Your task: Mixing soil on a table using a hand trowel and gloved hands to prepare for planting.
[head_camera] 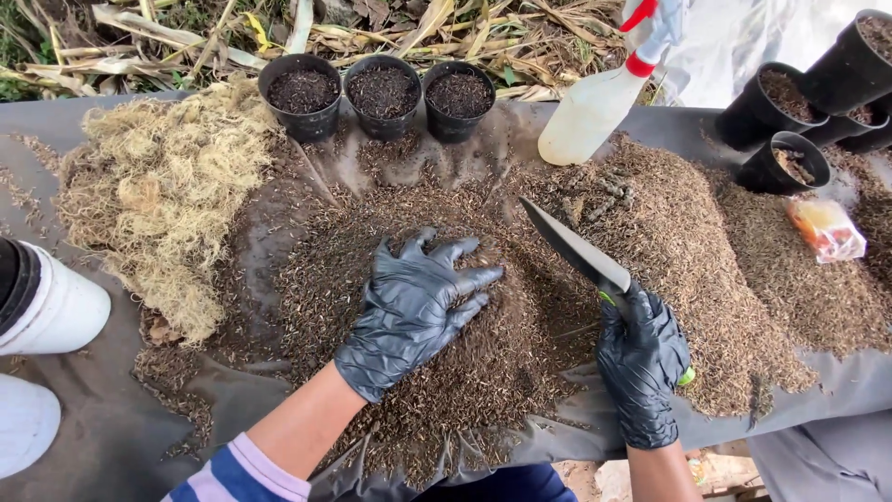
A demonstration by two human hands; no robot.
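My left hand [413,311], in a black glove, lies spread flat with fingers splayed on the middle heap of dark chopped potting mix [483,363], gripping nothing. My right hand [643,367], also gloved in black, is closed round the green handle of one knife [578,251], whose dark blade points up and to the left above the mix; only slivers of the handle show between my fingers and below my palm. The mix spreads across a grey plastic sheet [102,418] that covers the work surface, with a second, paler brown mound [715,279] on my right. On the left of the sheet sits one pile of pale, stringy dry fibre [163,186]. Along the far edge stand three small black pots [381,93] in a row, each filled with the dark mix. Just right of them one white spray bottle [595,112] with a red trigger leans over the mound, its top cut off by the frame. In the far right corner I count at least four more black pots [785,158], tilted and overlapping, so the exact number is hard to make out. Near them lies one small clear bag [827,228] with orange contents I cannot identify. At the left edge two white containers [46,307] are only partly in view. Dry stalks and leaves [418,33] lie beyond the sheet.
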